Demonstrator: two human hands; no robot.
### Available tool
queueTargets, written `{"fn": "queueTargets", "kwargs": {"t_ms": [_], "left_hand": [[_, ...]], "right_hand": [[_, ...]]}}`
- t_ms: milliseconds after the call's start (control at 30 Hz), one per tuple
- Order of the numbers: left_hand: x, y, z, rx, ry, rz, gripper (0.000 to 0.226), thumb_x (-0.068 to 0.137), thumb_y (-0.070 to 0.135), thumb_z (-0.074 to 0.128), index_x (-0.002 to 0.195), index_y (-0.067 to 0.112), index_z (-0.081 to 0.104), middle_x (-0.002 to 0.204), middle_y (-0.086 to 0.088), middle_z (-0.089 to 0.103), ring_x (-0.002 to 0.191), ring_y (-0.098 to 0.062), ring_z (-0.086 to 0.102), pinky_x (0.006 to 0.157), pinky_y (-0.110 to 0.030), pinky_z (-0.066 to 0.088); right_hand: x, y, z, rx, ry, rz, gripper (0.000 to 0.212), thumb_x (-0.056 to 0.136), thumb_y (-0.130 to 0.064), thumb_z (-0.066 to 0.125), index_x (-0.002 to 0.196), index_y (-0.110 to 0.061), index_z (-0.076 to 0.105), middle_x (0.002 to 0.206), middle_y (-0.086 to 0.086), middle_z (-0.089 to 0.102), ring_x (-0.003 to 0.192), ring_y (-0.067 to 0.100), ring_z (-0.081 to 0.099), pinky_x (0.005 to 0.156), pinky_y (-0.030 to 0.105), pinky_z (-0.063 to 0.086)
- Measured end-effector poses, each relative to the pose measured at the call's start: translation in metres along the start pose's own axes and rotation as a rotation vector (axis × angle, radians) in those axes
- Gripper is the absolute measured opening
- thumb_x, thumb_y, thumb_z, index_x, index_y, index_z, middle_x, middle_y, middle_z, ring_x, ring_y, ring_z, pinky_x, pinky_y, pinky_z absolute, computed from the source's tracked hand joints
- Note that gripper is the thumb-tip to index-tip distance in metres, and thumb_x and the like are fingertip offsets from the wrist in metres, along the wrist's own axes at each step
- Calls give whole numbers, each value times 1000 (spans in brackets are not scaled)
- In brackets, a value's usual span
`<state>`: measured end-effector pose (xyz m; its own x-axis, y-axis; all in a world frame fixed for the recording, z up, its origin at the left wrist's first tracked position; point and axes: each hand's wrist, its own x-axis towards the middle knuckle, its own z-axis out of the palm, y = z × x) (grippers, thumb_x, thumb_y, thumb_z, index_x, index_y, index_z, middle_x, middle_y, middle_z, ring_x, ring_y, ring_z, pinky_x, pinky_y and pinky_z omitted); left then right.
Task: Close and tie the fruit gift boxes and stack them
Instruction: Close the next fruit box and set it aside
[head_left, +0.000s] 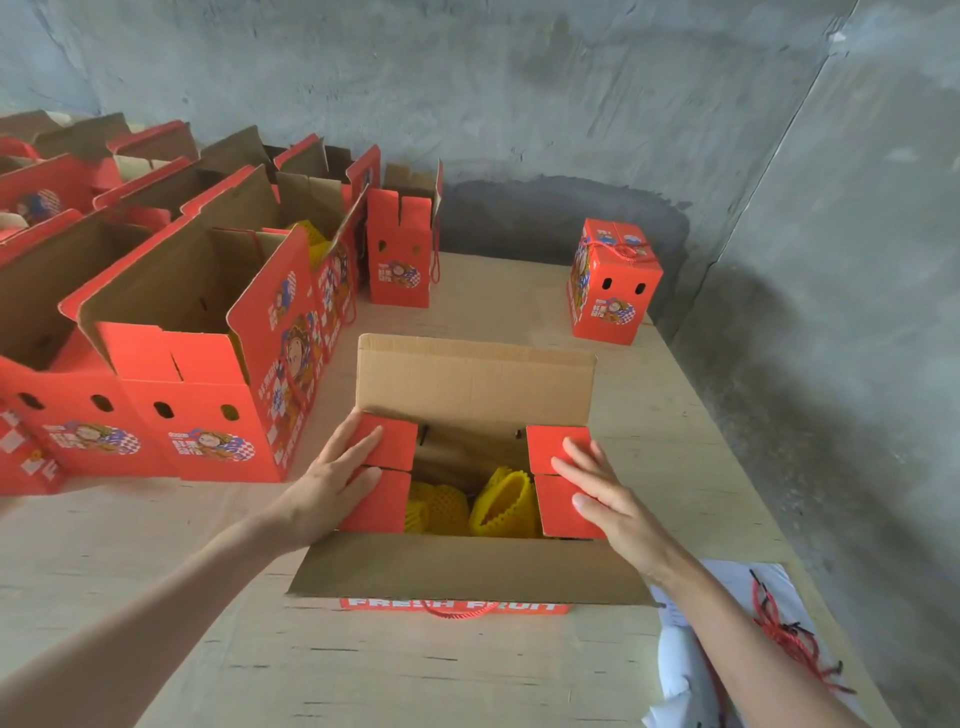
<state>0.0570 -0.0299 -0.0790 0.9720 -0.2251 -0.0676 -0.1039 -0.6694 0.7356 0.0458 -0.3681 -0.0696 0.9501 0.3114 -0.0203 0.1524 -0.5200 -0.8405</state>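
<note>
An open box (467, 566) stood mid-surface (467, 670), its far flap (475, 382) upright and its near flap folded out toward the person. The left grip (337, 480) lay wide, straight fingers pressing the left flaps (397, 441). The right grip (597, 493) lay equally flat on the right flaps (558, 514). Yellow nets (501, 504) showed inside, between the flaps. A tied box (615, 291) sat far right, well apart. Open boxes (208, 364) lined the left. Red cords (779, 629) lay on paper (727, 577) at near right.
</note>
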Motion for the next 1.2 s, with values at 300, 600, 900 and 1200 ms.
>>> {"fn": "queueTargets", "kwargs": {"t_ms": [300,600,900,1200], "left_hand": [[24,12,-12,28,198,-2,45,83,6,69,126,12,57,159,-6,2,147,-21,2,116,-46,20],[12,5,2,-218,588,-12,68,64,5,86,115,15,43,115,5,45,110,-13,44,93,-29,36],[0,-10,-13,-281,328,139,48,76,-19,49,103,19,62,129,3,55,127,-18,48,106,-37,37],[18,-6,-27,60,157,51,68,67,55,64,124,20,52,144,2,39,132,-19,37,103,-33,37]], "right_hand": [[5,5,0,-128,221,-128,13,85,0,65,88,-12,69,144,-14,40,136,-5,32,106,9,27],[4,1,2,-268,438,-254,17,80,7,69,91,-5,65,104,8,66,101,17,60,90,18,43],[15,-4,-3,59,576,-63,25,99,-10,47,116,-10,65,106,7,65,99,12,60,88,19,44],[27,-1,-15,-271,145,-108,41,96,-11,53,137,-16,50,154,-3,22,142,5,20,113,19,20]]}}
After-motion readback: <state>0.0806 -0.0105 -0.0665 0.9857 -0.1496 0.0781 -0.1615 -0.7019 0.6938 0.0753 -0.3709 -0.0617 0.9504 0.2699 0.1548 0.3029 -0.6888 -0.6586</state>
